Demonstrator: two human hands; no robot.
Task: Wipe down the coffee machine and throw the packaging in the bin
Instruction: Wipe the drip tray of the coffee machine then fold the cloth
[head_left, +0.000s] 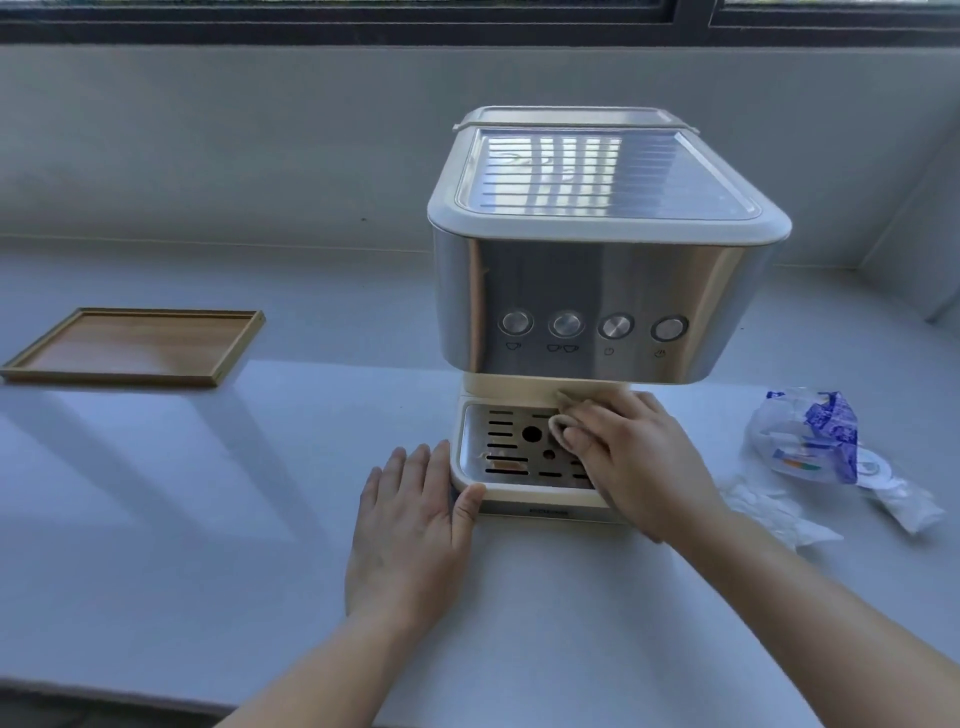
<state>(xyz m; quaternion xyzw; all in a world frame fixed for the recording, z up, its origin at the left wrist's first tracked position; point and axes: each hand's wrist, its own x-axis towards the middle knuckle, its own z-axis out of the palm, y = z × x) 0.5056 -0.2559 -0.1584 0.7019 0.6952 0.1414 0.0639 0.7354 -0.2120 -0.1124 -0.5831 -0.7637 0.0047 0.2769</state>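
A cream and steel coffee machine (597, 291) stands on the white counter, its slotted drip tray (506, 449) facing me. My right hand (634, 457) lies on the right part of the tray, pressing a small beige wipe (563, 418) against the grille. My left hand (410, 525) rests flat on the counter with spread fingers, its thumb touching the tray's front left corner. Crumpled clear and blue plastic packaging (826, 447) lies on the counter to the right of the machine.
A shallow wooden tray (31, 364) lies on the counter at the far left. A white crumpled wrapper (774, 512) lies beside my right forearm. A wall and window sill run behind the machine.
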